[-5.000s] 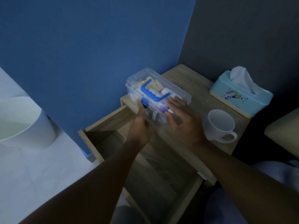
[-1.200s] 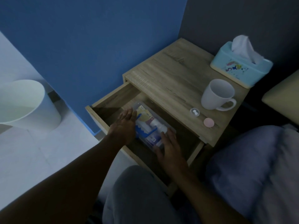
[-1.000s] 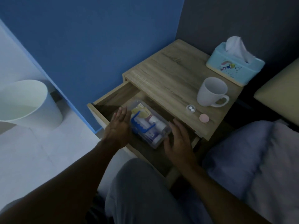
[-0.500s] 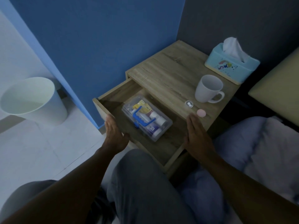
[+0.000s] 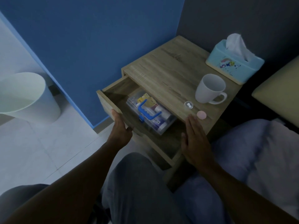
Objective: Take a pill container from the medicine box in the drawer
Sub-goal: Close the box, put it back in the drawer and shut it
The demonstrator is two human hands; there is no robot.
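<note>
Head view shows a wooden worktop [image 5: 168, 75] with its drawer [image 5: 113, 101] pulled partly out. Inside the drawer lies the clear medicine box [image 5: 150, 113] with a blue handle, its lid closed. The left hand [image 5: 120, 129] grips the drawer's front edge, fingers curled over it. The right hand [image 5: 195, 139] is flat and open, fingers together, holding nothing, near the drawer's right front corner. On the worktop's front edge sits a small clear pill container [image 5: 188, 104] with two white tablets inside, and just beside it a pink round lid [image 5: 201, 114]. Behind them stand a white mug [image 5: 210, 88] and a light blue tissue box [image 5: 234, 62]. A white bin [image 5: 24, 97] stands on the floor at left.
</note>
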